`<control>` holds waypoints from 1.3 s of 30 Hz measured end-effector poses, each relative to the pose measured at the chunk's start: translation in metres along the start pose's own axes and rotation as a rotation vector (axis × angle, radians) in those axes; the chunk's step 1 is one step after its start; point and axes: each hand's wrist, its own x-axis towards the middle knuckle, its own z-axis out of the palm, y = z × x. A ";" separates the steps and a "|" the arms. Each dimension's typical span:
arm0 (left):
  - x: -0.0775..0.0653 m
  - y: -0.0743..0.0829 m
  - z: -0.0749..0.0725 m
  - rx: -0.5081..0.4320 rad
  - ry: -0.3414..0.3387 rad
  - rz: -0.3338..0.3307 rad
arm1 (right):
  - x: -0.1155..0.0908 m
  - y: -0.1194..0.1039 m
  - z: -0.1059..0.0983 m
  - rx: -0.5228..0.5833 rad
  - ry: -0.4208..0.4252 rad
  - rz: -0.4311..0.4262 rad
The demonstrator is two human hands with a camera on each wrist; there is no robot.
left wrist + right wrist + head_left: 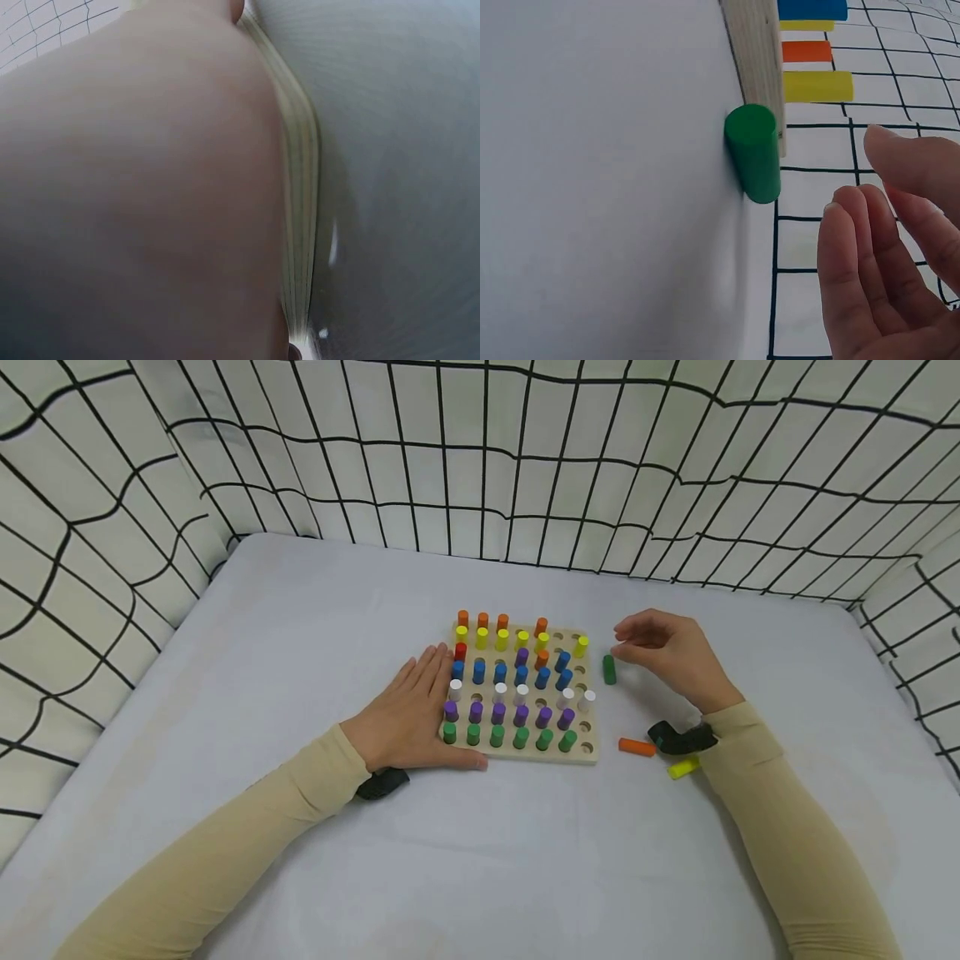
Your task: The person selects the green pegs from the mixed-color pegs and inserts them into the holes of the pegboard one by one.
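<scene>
A wooden pegboard (540, 759) carries rows of coloured pegs: orange at the back, then yellow, a mixed row, blue, white, purple, and green at the front. My left hand (408, 714) rests along the board's left side, fingers straight, thumb stretched along the front edge. In the left wrist view the board's side (301, 187) runs right beside that hand. To the right of the board a loose green peg (609, 670) lies on the table. My right hand (671, 656) hovers beside this peg, its fingers loosely bent and apart from the thumb, holding nothing.
An orange peg (637, 747) and a yellow peg (683, 767) lie on the white table near the right wrist. Black wrist straps (681, 738) hang at both cuffs. A white backdrop with a black grid (465, 460) surrounds the table's back and sides.
</scene>
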 end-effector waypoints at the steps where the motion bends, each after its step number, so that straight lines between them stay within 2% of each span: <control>1: 0.000 0.000 0.000 0.001 -0.001 0.000 | 0.000 0.000 0.000 -0.006 0.001 0.002; 5: 0.000 0.000 0.000 0.002 0.000 0.001 | 0.000 0.001 0.000 -0.031 -0.012 0.011; 13: 0.001 0.000 0.000 0.006 0.000 0.005 | 0.005 0.008 0.004 -0.121 -0.105 0.030; 19: 0.002 0.000 0.001 -0.004 -0.002 0.002 | 0.007 0.012 0.006 -0.141 -0.112 0.047; 29: 0.002 0.000 0.000 -0.011 0.002 0.000 | 0.007 0.009 0.003 -0.107 -0.154 0.131; 39: 0.002 0.000 0.000 -0.012 0.004 0.000 | 0.006 0.006 0.004 -0.127 -0.204 0.181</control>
